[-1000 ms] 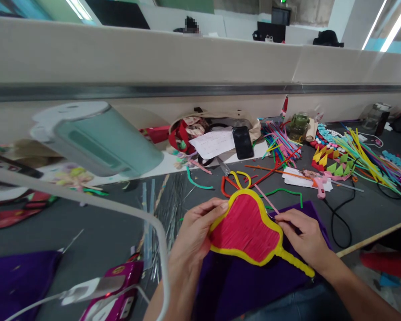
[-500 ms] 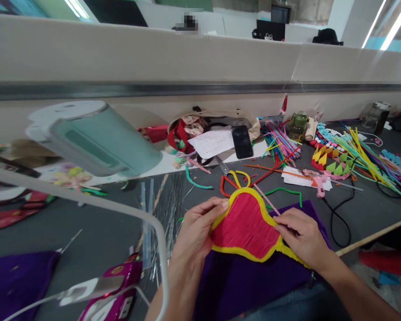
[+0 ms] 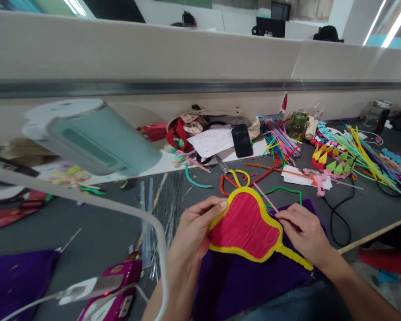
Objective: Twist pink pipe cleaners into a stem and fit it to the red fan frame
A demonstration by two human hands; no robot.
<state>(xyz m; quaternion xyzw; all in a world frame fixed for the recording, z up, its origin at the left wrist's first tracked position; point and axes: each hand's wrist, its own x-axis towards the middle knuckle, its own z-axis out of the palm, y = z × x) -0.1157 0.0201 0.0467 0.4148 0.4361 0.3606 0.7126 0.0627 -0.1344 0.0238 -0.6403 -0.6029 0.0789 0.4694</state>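
Observation:
My left hand [image 3: 198, 227] grips the left edge of a fan-shaped craft piece [image 3: 245, 225], thumb on top. The piece has a red wound or threaded middle, a fuzzy yellow pipe-cleaner rim and a yellow handle [image 3: 296, 257] pointing to the lower right. Just off the rim's right side, my right hand [image 3: 304, 229] is closed in a pinch; what lies between its fingertips is too small to make out. A thin pink stem [image 3: 265, 197] runs up to those fingertips; whether they hold it I cannot tell. Beneath lies a dark purple cloth [image 3: 234, 285].
Yellow-handled scissors [image 3: 239, 177] lie just beyond the piece. A pink glue gun [image 3: 319, 183] with a black cord, pipe-cleaner bundles [image 3: 374, 156] and a phone [image 3: 241, 140] are farther back. A pale green lamp-like device [image 3: 110, 138] and its white arm [image 3: 162, 249] stand at left.
My right hand has come off the handle and rim, lifting slightly away, so the whole yellow handle shows. The left hand keeps its grip; the piece has shifted only slightly.

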